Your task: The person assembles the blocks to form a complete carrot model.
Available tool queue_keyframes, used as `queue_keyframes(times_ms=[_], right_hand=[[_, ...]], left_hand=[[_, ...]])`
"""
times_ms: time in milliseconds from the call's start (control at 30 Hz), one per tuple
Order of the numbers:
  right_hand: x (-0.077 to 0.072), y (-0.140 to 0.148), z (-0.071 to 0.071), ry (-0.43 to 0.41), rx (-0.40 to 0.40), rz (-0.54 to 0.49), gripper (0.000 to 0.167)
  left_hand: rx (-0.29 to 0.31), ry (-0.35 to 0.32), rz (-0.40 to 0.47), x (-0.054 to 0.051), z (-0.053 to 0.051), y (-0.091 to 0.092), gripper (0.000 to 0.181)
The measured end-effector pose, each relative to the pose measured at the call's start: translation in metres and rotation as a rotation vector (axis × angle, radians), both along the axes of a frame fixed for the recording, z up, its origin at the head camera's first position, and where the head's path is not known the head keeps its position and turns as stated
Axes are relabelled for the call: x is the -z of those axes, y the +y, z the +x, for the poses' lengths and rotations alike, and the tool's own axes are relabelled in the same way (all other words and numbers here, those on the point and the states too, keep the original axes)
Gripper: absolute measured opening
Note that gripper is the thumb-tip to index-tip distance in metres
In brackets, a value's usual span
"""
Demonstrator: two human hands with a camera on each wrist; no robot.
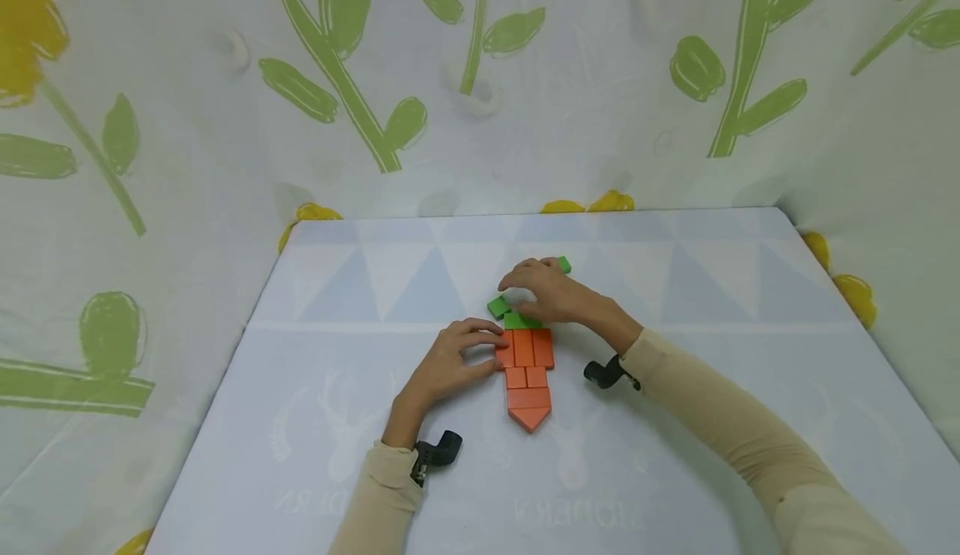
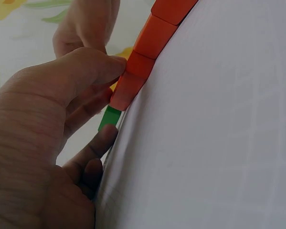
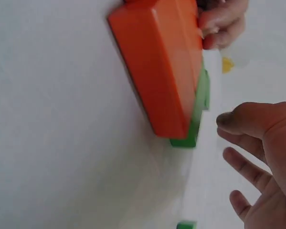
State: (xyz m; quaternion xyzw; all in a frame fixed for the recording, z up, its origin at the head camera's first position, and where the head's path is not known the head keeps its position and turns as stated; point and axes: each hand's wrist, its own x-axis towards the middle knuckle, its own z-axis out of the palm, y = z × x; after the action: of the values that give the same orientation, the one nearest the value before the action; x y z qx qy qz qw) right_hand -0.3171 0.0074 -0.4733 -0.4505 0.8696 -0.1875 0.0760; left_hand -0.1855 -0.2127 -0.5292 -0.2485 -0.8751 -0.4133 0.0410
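Observation:
Flat orange blocks (image 1: 532, 348) lie edge to edge in a column on the table, ending near the person in a pointed orange block (image 1: 530, 418). Against the column's far end sits a green block (image 1: 522, 322), with a small tilted green block (image 1: 498, 307) beyond its left side. The left hand (image 1: 453, 355) rests beside the column, thumb and fingertips touching its left edge. Over the green blocks hovers the right hand (image 1: 551, 290), its fingers spread and nothing seen between them in the right wrist view. Another green block (image 1: 564, 265) shows past its fingers, partly hidden.
The white table (image 1: 337, 422) carries pale blue triangles along its far side. A curtain (image 1: 570, 80) printed with green stems and yellow flowers hangs behind and at both sides. Each wrist wears a black camera mount (image 1: 438, 450).

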Motion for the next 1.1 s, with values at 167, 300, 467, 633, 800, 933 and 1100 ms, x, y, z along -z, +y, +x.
queue_keyframes(times_ms=[167, 300, 467, 633, 800, 933, 1100], right_hand=[[-0.004, 0.020, -0.014, 0.064, 0.174, -0.017, 0.038], [0.002, 0.041, -0.028, 0.066, 0.288, 0.019, 0.045], [0.012, 0.057, -0.038, 0.084, 0.326, 0.098, 0.039], [0.010, 0.059, -0.031, 0.087, 0.317, 0.045, 0.033], [0.006, 0.056, -0.009, 0.055, 0.298, -0.021, 0.034], [0.005, 0.055, 0.007, 0.049, 0.298, -0.049, 0.034], [0.008, 0.053, 0.018, 0.053, 0.284, -0.063, 0.033]], left_hand=[[-0.008, -0.005, -0.004, -0.001, 0.000, 0.001, 0.025], [-0.015, -0.014, -0.014, -0.001, 0.000, 0.001, 0.026], [-0.009, -0.034, -0.027, 0.000, 0.000, 0.002, 0.026], [-0.018, -0.034, -0.028, -0.002, 0.001, 0.001, 0.026], [-0.030, -0.035, -0.018, -0.004, 0.003, 0.000, 0.026], [-0.022, -0.030, -0.017, -0.004, 0.002, 0.001, 0.025], [-0.021, -0.021, -0.017, -0.002, 0.002, 0.002, 0.026]])
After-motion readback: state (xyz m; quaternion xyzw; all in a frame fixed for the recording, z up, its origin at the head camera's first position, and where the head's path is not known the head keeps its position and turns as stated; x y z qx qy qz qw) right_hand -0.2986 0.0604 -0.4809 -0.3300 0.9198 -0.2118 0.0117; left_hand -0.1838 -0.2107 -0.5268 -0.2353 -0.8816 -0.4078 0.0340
